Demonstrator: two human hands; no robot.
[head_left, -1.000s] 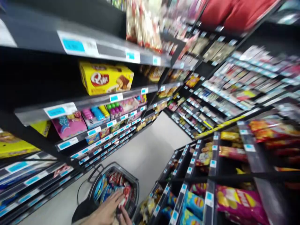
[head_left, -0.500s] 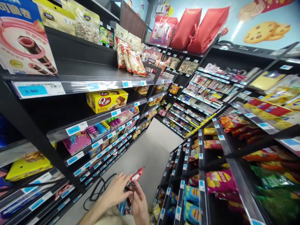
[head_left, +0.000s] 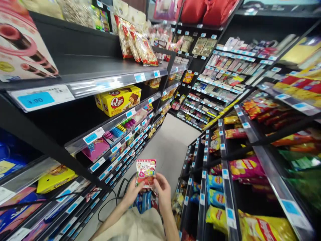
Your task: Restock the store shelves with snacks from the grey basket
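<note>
Low in the head view, a small red and white snack packet [head_left: 146, 172] is held upright, its printed front towards me. My left hand [head_left: 132, 191] pinches its lower left edge, thumb on the front. My right hand [head_left: 162, 187] grips the lower right edge with thumb and fingers. Beneath both hands, close to my body, lie several blue wrapped packets [head_left: 145, 201], partly hidden by my hands and beige clothing. What carries those packets cannot be made out.
Shelving with a yellow snack box [head_left: 119, 100] and price tags lines my left. On the right, racks hold chip bags [head_left: 247, 167]. The grey aisle floor [head_left: 173, 140] runs between them to stocked shelves [head_left: 220, 80] at the back. Black cable [head_left: 106, 205] hangs by the left shelf.
The packet has turned from a slanted, edge-on position to facing me. My hands have moved apart to its two sides. The view has tilted down slightly.
</note>
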